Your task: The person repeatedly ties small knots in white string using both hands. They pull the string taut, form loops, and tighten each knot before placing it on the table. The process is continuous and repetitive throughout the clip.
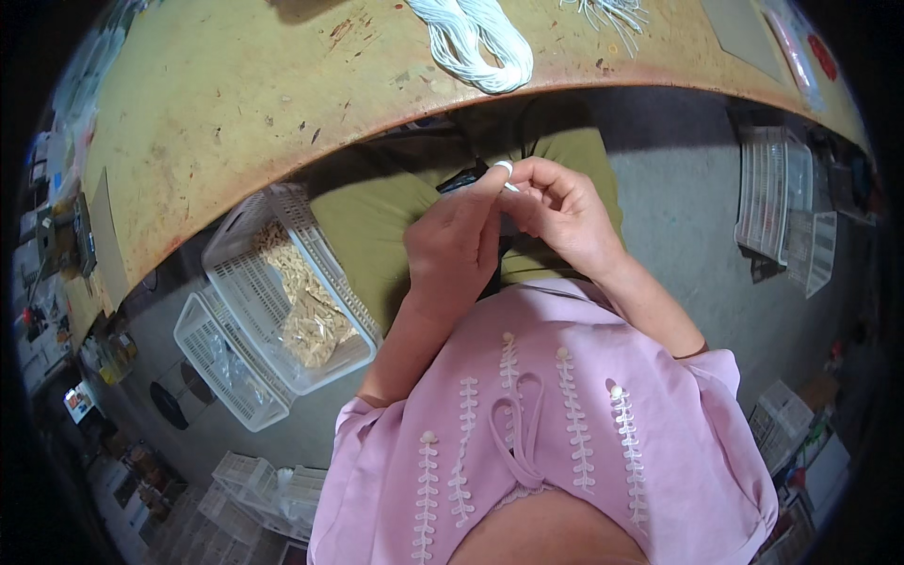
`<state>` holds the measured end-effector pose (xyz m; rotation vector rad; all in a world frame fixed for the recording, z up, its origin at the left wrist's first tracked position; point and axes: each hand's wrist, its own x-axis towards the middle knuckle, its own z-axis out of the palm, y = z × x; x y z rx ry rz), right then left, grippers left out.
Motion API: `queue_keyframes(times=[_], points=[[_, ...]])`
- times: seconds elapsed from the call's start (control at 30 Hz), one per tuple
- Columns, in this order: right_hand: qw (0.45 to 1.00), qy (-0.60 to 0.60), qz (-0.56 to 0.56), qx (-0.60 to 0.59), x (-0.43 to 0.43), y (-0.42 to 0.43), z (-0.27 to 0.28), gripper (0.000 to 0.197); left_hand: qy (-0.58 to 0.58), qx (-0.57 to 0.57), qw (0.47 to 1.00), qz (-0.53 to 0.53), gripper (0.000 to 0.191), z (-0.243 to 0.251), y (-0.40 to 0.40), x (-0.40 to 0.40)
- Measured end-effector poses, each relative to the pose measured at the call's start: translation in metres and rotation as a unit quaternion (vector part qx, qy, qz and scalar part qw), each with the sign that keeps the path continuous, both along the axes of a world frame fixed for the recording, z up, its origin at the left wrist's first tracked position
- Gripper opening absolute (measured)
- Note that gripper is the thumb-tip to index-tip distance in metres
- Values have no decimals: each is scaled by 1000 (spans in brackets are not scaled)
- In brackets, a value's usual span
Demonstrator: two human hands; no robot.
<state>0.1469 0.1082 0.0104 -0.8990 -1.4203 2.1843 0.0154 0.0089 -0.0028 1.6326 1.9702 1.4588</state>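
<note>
Above my lap, my left hand (452,236) and my right hand (568,212) meet at the fingertips. A short piece of white cord (503,167) is pinched between them, showing as a small curve at the top of the fingers. Most of the cord is hidden by the fingers. Something dark and glossy (462,179) lies behind my left hand; I cannot tell what it is. On the table (268,92) beyond my hands rests a looped skein of white cord (512,67). Several loose white cord pieces (618,18) lie to its right.
Left of my legs, a white plastic basket (282,378) holds many small tan pieces and a clear bag. A smaller basket (191,339) stands beside it. More crates (763,191) are on the floor at right. The table's front edge curves just beyond my hands.
</note>
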Motion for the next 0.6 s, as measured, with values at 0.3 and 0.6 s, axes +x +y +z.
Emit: queue_keyframes(times=[0.3, 0.6], points=[[996, -83, 43, 1, 5, 8, 13, 17, -82, -22, 994, -68, 17, 8, -5, -16], [965, 16, 114, -237, 10, 15, -8, 18, 102, 60, 993, -22, 17, 6, 16, -43]])
